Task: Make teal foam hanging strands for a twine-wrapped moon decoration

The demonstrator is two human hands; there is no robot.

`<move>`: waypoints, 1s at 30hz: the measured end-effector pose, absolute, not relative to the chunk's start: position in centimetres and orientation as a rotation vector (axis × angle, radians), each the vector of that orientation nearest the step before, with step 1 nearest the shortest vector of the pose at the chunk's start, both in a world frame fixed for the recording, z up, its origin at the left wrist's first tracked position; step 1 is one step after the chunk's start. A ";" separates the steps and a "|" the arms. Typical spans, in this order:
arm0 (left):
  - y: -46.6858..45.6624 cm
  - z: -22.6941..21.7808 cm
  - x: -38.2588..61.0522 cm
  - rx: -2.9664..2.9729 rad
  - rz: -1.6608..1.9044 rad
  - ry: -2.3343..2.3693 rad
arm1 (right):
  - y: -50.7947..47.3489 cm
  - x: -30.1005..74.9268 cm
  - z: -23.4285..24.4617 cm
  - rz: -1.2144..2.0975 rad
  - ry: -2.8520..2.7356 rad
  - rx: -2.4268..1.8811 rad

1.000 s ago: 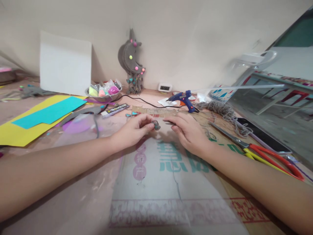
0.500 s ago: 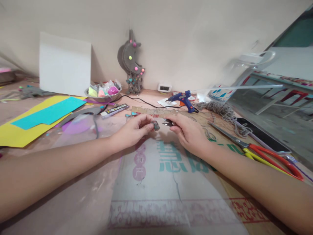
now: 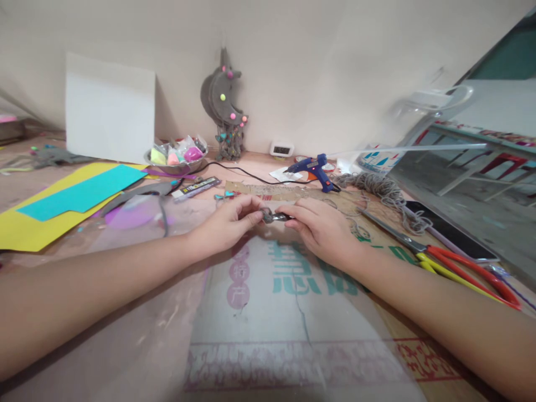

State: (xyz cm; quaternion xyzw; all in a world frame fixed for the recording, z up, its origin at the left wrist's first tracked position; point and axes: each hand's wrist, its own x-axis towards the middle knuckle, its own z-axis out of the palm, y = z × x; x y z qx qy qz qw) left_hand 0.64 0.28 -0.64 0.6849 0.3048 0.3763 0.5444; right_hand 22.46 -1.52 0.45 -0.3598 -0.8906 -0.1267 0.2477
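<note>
Between the thumb and fingers of my left hand (image 3: 234, 222) is a small grey bundle of yarn (image 3: 267, 215). My right hand (image 3: 320, 226) grips a pair of small thread snips (image 3: 280, 216), with most of the dark handle hidden in the palm. The metal blades point left and meet the yarn bundle; whether they cut into it is too small to tell. Both hands hover over a printed cardboard sheet (image 3: 259, 312) partly covered by clear plastic.
Large scissors (image 3: 422, 251), a phone (image 3: 452, 231) and loose grey yarn (image 3: 377, 192) lie to the right. Behind are a blue glue gun (image 3: 314, 167), a white clock (image 3: 282, 149) and a bowl (image 3: 178, 166). Yellow and blue sheets (image 3: 84, 192) lie left. A grey moon ornament (image 3: 221, 100) hangs on the wall.
The thread snips have moved left to the yarn bundle, closing the gap between them. Their blades, spread apart before, now look closer together. My left hand has barely moved.
</note>
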 end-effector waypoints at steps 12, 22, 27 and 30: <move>0.3 -0.8 0.6 1.615 0.880 0.688 | -1.5 22.4 0.4 -0.379 -2.440 -0.979; 0.3 -0.7 0.7 1.614 0.893 0.703 | -1.7 22.5 0.7 -0.346 -2.390 -1.026; 0.3 -0.7 0.8 1.587 0.894 0.697 | -1.7 22.5 0.6 -0.371 -2.386 -0.999; 0.3 -0.6 0.8 1.550 0.890 0.708 | -1.6 22.6 0.5 -0.363 -2.370 -0.970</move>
